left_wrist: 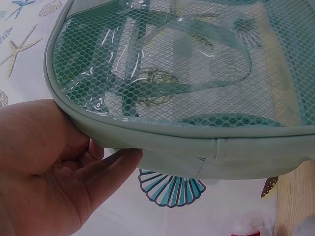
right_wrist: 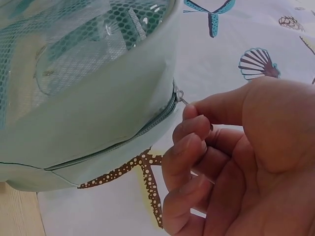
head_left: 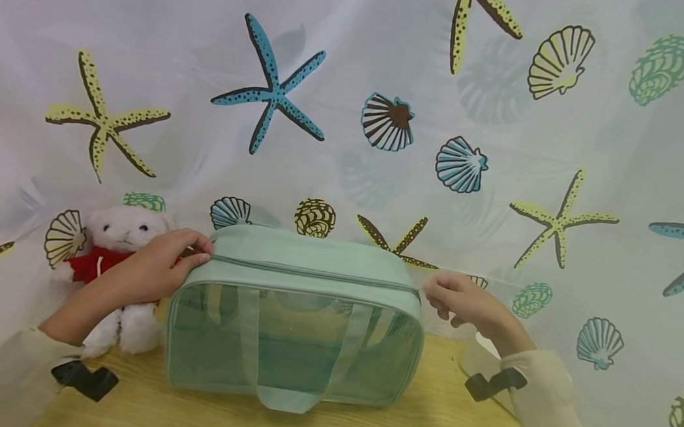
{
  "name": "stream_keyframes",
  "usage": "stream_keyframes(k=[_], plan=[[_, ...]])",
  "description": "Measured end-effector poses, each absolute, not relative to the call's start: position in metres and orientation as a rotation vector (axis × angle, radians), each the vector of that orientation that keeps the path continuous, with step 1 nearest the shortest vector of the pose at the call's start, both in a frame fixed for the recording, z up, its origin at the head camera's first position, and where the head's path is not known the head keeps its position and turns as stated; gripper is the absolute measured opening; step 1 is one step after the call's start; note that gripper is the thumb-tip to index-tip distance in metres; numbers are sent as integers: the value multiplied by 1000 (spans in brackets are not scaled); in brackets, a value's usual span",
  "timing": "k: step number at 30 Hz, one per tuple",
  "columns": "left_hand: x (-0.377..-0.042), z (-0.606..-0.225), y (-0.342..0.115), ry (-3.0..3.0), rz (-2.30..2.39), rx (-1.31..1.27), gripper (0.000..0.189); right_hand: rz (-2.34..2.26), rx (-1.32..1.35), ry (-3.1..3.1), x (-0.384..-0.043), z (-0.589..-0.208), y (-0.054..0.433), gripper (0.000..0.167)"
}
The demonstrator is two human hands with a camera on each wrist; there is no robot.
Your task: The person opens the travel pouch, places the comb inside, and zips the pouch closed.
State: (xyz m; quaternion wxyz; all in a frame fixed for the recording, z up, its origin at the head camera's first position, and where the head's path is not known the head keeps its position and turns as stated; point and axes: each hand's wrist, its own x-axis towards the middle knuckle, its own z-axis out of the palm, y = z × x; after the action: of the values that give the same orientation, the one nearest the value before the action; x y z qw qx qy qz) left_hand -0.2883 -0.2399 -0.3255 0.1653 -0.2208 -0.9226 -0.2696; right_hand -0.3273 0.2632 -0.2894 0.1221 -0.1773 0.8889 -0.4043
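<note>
A pale green toiletry bag (head_left: 310, 256) with clear sides and mesh stands upright on the wooden table. Its zipper (head_left: 315, 273) runs along the top, and the two edges look drawn together there. At the bag's upper left corner my left hand (head_left: 165, 261) grips the fabric; in the left wrist view the fingers are partly hidden behind the bag's edge. My right hand (head_left: 466, 303) is at the opposite end. Between thumb and forefinger it pinches the small metal zipper pull (right_wrist: 182, 100), seen in the right wrist view, with the other fingers curled.
A white teddy bear (head_left: 133, 331) in a red top sits left of the bag, partly behind my left arm. A white rounded object (head_left: 477, 359) lies under my right forearm. Behind everything hangs a white curtain (head_left: 341, 30) printed with starfish and shells.
</note>
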Motion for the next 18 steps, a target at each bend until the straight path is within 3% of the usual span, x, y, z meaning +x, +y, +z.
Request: stream_keyframes(k=[18], plan=[[-285, -324, -239, -2640, -793, -633, 10, -1320, -475, 2457, -324, -311, 284, 33]])
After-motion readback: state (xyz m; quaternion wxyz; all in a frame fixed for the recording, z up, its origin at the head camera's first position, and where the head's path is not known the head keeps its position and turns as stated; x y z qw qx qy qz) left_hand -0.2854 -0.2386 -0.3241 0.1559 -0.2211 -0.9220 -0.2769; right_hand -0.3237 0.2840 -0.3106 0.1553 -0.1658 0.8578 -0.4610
